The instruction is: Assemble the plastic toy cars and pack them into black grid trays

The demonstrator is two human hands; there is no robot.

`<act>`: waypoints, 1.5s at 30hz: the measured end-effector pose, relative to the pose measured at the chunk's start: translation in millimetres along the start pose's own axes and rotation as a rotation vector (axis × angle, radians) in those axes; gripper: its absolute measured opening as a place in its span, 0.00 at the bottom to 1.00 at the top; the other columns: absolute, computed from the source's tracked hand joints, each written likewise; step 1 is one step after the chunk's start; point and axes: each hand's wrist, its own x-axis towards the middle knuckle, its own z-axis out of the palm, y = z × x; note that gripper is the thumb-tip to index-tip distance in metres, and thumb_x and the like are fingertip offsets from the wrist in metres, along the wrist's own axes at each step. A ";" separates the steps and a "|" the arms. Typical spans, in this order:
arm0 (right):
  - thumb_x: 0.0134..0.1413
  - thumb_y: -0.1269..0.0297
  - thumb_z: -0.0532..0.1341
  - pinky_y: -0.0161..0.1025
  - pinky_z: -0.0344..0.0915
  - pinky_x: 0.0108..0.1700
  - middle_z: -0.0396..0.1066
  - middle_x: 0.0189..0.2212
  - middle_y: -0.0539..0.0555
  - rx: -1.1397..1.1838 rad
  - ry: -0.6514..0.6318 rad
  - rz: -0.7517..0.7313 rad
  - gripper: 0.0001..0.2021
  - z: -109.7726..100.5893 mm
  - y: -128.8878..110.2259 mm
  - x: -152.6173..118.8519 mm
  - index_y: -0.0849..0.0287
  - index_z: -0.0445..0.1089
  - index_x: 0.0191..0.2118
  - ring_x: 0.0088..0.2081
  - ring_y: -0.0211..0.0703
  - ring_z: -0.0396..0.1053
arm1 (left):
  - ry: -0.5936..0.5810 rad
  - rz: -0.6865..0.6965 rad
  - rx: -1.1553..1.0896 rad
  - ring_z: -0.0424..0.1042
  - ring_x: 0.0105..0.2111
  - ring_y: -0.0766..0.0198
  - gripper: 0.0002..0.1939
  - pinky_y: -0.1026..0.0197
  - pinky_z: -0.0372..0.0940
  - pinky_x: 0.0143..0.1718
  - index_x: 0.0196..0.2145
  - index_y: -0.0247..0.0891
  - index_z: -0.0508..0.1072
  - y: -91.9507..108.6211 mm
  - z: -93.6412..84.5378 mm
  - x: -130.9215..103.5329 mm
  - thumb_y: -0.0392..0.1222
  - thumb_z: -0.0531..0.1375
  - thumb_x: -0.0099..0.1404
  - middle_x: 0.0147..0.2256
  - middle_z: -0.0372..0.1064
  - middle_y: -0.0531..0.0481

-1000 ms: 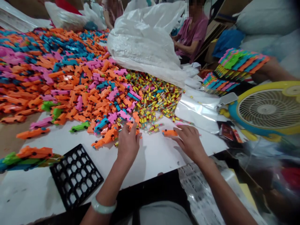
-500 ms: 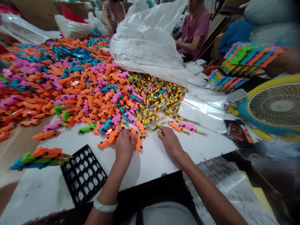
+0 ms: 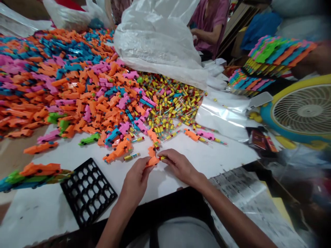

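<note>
My left hand [image 3: 137,174] pinches an orange toy car [image 3: 152,158] just above the white table surface [image 3: 191,155]. Close on its right, my right hand [image 3: 178,163] holds a small yellow tube [image 3: 162,158] between thumb and fingertips, its end near the car. Behind both hands lie a large pile of orange, pink, blue and green toy cars [image 3: 85,93] and a heap of yellow and red tubes [image 3: 173,103]. Another orange car [image 3: 119,150] and a loose tube [image 3: 131,157] rest left of my left hand.
A black grid tray [image 3: 89,193] stands at the left, with stacked cars [image 3: 38,174] beside it. A fan [image 3: 305,110] is at the right, near racks of filled toys [image 3: 281,55]. A white plastic sack [image 3: 160,41] lies behind the heaps; a person [image 3: 212,27] sits beyond.
My left hand has come nearer with an orange car between its fingers. My right hand has moved left and down, bringing the yellow tube up to the car. The view has shifted slightly.
</note>
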 end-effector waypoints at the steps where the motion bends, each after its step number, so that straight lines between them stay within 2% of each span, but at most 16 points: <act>1: 0.65 0.68 0.53 0.43 0.67 0.50 0.73 0.44 0.56 -0.003 -0.003 -0.022 0.10 1.3 0.7 -1.4 0.55 0.67 0.49 0.47 0.44 0.69 | -0.005 -0.007 -0.013 0.72 0.39 0.61 0.12 0.60 0.67 0.41 0.44 0.42 0.71 1.7 1.1 -3.8 0.46 0.53 0.67 0.39 0.73 0.49; 7: 0.64 0.70 0.53 0.44 0.68 0.48 0.73 0.43 0.56 -0.016 -0.048 -0.050 0.11 2.9 2.4 -5.3 0.55 0.67 0.49 0.45 0.44 0.70 | 0.010 -0.026 -0.030 0.72 0.39 0.62 0.11 0.61 0.67 0.42 0.43 0.42 0.72 4.3 5.0 -9.7 0.46 0.54 0.68 0.38 0.73 0.50; 12: 0.63 0.71 0.53 0.45 0.67 0.48 0.73 0.42 0.56 -0.057 -0.007 -0.084 0.11 6.9 5.1 -4.2 0.56 0.68 0.48 0.44 0.45 0.69 | 0.004 -0.036 -0.052 0.72 0.38 0.62 0.10 0.61 0.67 0.42 0.43 0.41 0.71 1.8 5.6 -10.6 0.45 0.54 0.67 0.37 0.73 0.49; 16: 0.62 0.72 0.54 0.44 0.68 0.47 0.72 0.41 0.57 0.006 -0.017 -0.109 0.11 8.9 5.7 -6.2 0.56 0.67 0.47 0.44 0.44 0.68 | -0.009 -0.072 -0.100 0.72 0.40 0.62 0.11 0.60 0.66 0.43 0.43 0.42 0.72 0.3 6.3 -12.6 0.46 0.54 0.67 0.39 0.74 0.49; 21: 0.63 0.74 0.51 0.44 0.68 0.45 0.71 0.40 0.57 0.009 -0.045 -0.162 0.11 6.6 4.6 -9.7 0.56 0.66 0.46 0.44 0.45 0.67 | -0.035 -0.169 -0.138 0.72 0.39 0.59 0.13 0.58 0.66 0.42 0.40 0.42 0.73 4.1 6.4 -13.7 0.49 0.54 0.65 0.38 0.75 0.48; 25: 0.63 0.69 0.54 0.44 0.67 0.45 0.70 0.40 0.59 -0.020 -0.099 -0.228 0.08 5.0 5.9 -9.3 0.57 0.65 0.47 0.44 0.46 0.66 | -0.040 -0.330 -0.173 0.71 0.33 0.60 0.14 0.58 0.65 0.37 0.37 0.42 0.75 9.0 6.2 -13.2 0.50 0.55 0.62 0.32 0.74 0.50; 29: 0.63 0.63 0.56 0.42 0.65 0.41 0.71 0.35 0.56 -0.112 -0.065 -0.280 0.04 15.2 9.5 -10.5 0.57 0.65 0.40 0.38 0.44 0.67 | -0.092 -0.469 -0.309 0.65 0.24 0.64 0.12 0.62 0.62 0.28 0.30 0.40 0.75 10.9 7.2 -11.0 0.49 0.56 0.58 0.24 0.69 0.54; 33: 0.66 0.63 0.52 0.41 0.61 0.39 0.71 0.32 0.55 -0.211 -0.028 -0.280 0.08 27.4 14.7 -20.2 0.57 0.66 0.38 0.35 0.43 0.65 | -0.173 -0.510 -0.367 0.64 0.22 0.65 0.12 0.62 0.61 0.26 0.29 0.39 0.74 13.3 8.5 -9.5 0.49 0.56 0.58 0.23 0.68 0.54; 36: 0.66 0.63 0.53 0.41 0.60 0.41 0.72 0.32 0.53 -0.275 -0.036 -0.276 0.07 9.7 22.3 -32.1 0.57 0.66 0.40 0.35 0.42 0.66 | -0.175 -0.356 -0.190 0.71 0.32 0.61 0.14 0.59 0.66 0.34 0.35 0.40 0.75 16.6 7.5 -8.2 0.49 0.53 0.62 0.32 0.73 0.49; 39: 0.63 0.60 0.57 0.48 0.57 0.50 0.74 0.38 0.54 -0.440 0.025 -0.198 0.08 -34.5 34.5 -40.0 0.56 0.68 0.44 0.42 0.46 0.68 | 0.001 -0.173 -0.011 0.70 0.44 0.57 0.17 0.55 0.66 0.44 0.46 0.40 0.71 15.8 7.6 -1.0 0.49 0.51 0.66 0.45 0.70 0.44; 42: 0.60 0.60 0.59 0.52 0.54 0.55 0.72 0.47 0.57 -0.642 0.154 -0.081 0.12 -69.0 46.8 -31.2 0.54 0.69 0.49 0.51 0.52 0.64 | 0.138 -0.163 0.160 0.70 0.42 0.55 0.18 0.51 0.66 0.45 0.48 0.37 0.69 10.6 16.9 16.5 0.51 0.53 0.67 0.43 0.68 0.41; 43: 0.60 0.62 0.58 0.51 0.54 0.54 0.71 0.48 0.58 -0.685 0.181 -0.059 0.12 -71.9 50.1 -23.2 0.55 0.70 0.48 0.51 0.52 0.63 | 0.168 -0.176 0.229 0.69 0.42 0.53 0.19 0.49 0.66 0.46 0.47 0.35 0.68 9.4 22.1 23.8 0.52 0.56 0.65 0.42 0.68 0.40; 45: 0.62 0.66 0.56 0.47 0.56 0.50 0.72 0.45 0.58 -0.733 0.182 -0.026 0.11 -64.1 55.3 -1.1 0.56 0.71 0.47 0.48 0.50 0.64 | 0.203 -0.208 0.377 0.68 0.44 0.49 0.23 0.46 0.65 0.47 0.47 0.31 0.67 9.3 32.9 38.0 0.52 0.61 0.61 0.42 0.67 0.37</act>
